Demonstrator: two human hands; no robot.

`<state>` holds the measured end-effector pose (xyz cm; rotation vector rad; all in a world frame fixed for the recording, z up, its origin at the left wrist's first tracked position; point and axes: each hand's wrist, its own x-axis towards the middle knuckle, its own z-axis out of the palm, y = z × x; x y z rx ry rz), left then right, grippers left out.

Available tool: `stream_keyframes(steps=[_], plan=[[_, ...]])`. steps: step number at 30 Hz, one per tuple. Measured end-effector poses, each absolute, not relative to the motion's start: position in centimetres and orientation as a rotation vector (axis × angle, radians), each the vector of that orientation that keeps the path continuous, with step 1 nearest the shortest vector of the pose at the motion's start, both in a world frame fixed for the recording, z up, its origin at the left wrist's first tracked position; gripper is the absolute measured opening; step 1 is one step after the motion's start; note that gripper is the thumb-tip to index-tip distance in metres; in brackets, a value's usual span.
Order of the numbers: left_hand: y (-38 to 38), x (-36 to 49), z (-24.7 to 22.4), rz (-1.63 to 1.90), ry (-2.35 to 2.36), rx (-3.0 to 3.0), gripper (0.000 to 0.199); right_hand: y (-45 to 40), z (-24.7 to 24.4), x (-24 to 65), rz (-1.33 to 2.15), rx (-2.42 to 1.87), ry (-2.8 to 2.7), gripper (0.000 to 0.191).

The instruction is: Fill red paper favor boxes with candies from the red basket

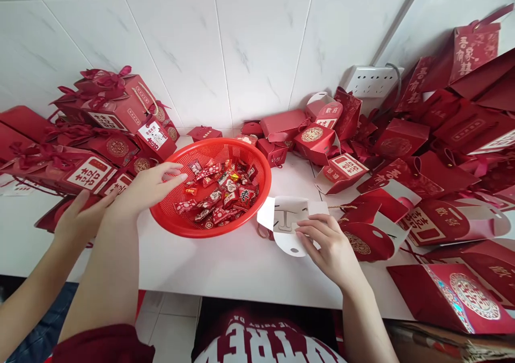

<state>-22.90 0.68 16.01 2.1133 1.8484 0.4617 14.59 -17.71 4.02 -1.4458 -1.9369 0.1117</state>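
Note:
My left hand (151, 189) is over the left rim of a red plastic basket (161, 221). Its thumb and fingers are apart, and nothing shows between them. Inside the basket lie many wrapped candies (229, 186), mostly in red wrappers. To the right of the basket, my right hand (328, 242) grips the edge of a gift box (290, 218), fingers over its near right side. The box stands with its flaps up and its white inside showing. Beside my right hand is another red gift box (360, 237) with its top flaps apart.
Another person's hand (78, 221) reaches in at the left, by a stack of closed red boxes with ribbons (108, 105). Several red boxes (316, 135) crowd the wall and right side. A power strip (372, 81) is against the tiled wall.

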Motion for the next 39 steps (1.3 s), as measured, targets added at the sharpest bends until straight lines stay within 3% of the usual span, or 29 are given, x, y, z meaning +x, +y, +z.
stream_keyframes(steps=[8, 11, 24, 34, 39], plan=[[5.5, -22.4, 10.7, -0.428, 1.497, 2.185, 0.089, -17.7, 3.9, 14.9, 0.120, -1.448, -1.951, 0.009], [5.4, -22.0, 9.8, -0.534, 1.440, 2.238, 0.086, -17.7, 3.9, 14.8, 0.121, -1.447, -1.958, 0.008], [4.4, -20.8, 8.4, -0.328, 1.258, 2.364, 0.025, -17.6, 3.3, 14.4, 0.113, -1.448, -1.917, 0.011], [3.9, -20.3, 10.5, -0.060, 1.380, 2.351, 0.041, -18.1, 3.3, 14.4, 0.135, -1.462, -1.905, 0.011], [2.4, -19.6, 11.6, 0.364, 1.143, 1.983, 0.039, -18.0, 3.2, 14.5, 0.143, -1.450, -1.895, 0.012]])
